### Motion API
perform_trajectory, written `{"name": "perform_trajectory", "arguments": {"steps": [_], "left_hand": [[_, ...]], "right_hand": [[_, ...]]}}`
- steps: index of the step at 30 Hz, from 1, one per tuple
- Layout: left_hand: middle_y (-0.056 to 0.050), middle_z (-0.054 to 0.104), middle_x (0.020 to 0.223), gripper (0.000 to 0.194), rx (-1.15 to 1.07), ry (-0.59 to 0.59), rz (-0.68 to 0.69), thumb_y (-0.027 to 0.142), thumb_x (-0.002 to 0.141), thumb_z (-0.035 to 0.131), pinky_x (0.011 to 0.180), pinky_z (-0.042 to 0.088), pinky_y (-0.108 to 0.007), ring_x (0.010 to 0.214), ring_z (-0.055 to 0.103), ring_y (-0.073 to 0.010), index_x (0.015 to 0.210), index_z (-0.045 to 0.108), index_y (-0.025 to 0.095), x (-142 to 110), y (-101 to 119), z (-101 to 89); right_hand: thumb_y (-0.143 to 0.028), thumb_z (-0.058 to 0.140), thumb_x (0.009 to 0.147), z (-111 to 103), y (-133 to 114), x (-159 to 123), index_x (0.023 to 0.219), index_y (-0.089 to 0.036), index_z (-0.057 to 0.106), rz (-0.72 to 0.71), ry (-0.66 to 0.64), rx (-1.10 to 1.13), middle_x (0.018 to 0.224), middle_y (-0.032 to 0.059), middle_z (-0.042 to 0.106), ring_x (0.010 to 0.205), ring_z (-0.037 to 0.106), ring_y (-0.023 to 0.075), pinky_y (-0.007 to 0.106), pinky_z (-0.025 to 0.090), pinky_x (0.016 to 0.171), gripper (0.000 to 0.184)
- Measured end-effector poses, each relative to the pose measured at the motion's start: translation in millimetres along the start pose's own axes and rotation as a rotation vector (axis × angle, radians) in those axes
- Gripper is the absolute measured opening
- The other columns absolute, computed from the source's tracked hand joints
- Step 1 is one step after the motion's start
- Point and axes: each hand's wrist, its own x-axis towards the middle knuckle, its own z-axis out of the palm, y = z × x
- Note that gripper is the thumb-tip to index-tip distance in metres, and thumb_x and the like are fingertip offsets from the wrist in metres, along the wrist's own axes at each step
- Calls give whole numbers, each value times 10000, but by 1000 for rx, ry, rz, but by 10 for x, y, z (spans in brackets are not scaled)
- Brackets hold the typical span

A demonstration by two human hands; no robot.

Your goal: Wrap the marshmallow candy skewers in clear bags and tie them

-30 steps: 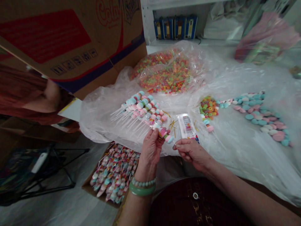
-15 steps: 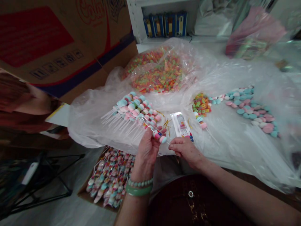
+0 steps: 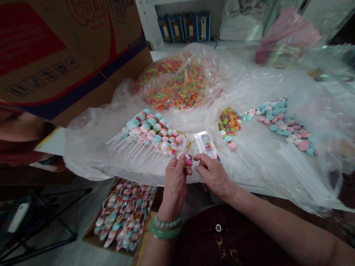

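My left hand [image 3: 176,172] is closed around a wrapped candy skewer [image 3: 181,157], whose coloured pieces show above and beside the thumb. My right hand [image 3: 213,173] is just to the right, its thumb and index finger a little apart, with nothing visible between them. Behind the left hand lies a pile of marshmallow skewers [image 3: 151,129], their white sticks pointing toward the front left. Gold twist ties [image 3: 190,145] are scattered beyond my hands. A printed clear-and-white wrapper [image 3: 204,142] lies flat behind the right hand.
A big plastic bag of ring-shaped candies [image 3: 177,83] stands at the back. Right of centre are loose rings [image 3: 229,121], marshmallows [image 3: 288,125] and white sticks [image 3: 307,177]. A cardboard carton [image 3: 91,92] rises at left. Below the table edge, a box [image 3: 90,236] holds wrapped skewers.
My right thumb and index finger have parted from their pinch at the skewer's stick end. The skewer has turned in my left hand, now mostly covered by the fingers. The view has shifted slightly.
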Motion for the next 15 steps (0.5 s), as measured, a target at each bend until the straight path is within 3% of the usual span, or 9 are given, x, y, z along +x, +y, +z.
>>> {"name": "perform_trajectory", "arguments": {"steps": [3, 7, 10, 13, 15], "left_hand": [[83, 453, 465, 315, -28, -87, -92, 332, 691, 771, 368, 266, -154, 353, 335, -18, 642, 517, 152, -39, -55, 45], [101, 411, 430, 251, -99, -181, -270, 317, 698, 774, 356, 251, -153, 323, 270, -15, 778, 614, 140, -54, -64, 60], [42, 562, 566, 326, -172, -128, -354, 323, 694, 779, 437, 395, -161, 431, 464, -48, 937, 665, 139, -33, -37, 7], [-16, 628, 660, 209, -180, -49, -380, 285, 701, 768, 526, 479, -190, 561, 566, -86, 743, 662, 110, 17, -31, -68], [-7, 604, 599, 197, -174, 28, -340, 250, 730, 734, 492, 464, -176, 525, 539, -77, 638, 631, 109, 48, -49, -90]], "right_hand": [[-163, 524, 807, 28, -13, 10, 1241, -229, 562, -11, 0, 31, 685, -25, 608, 645, 556, 156, 264, 412, 677, 440], [-137, 472, 832, 27, 5, 23, 1022, -264, 676, -104, -34, 121, 816, -2, 673, 784, 612, 164, 271, 440, 773, 306], [-143, 497, 825, 50, 47, 29, 826, -239, 696, -85, -19, 169, 818, 1, 676, 810, 616, 166, 271, 445, 778, 221], [-136, 490, 840, 94, 50, 6, 761, -213, 674, -72, -101, 143, 729, -8, 647, 716, 601, 148, 257, 448, 699, 215], [-170, 490, 877, 121, 4, -34, 838, -189, 668, -182, -90, -41, 789, 25, 652, 760, 597, 164, 277, 452, 719, 183]]}}
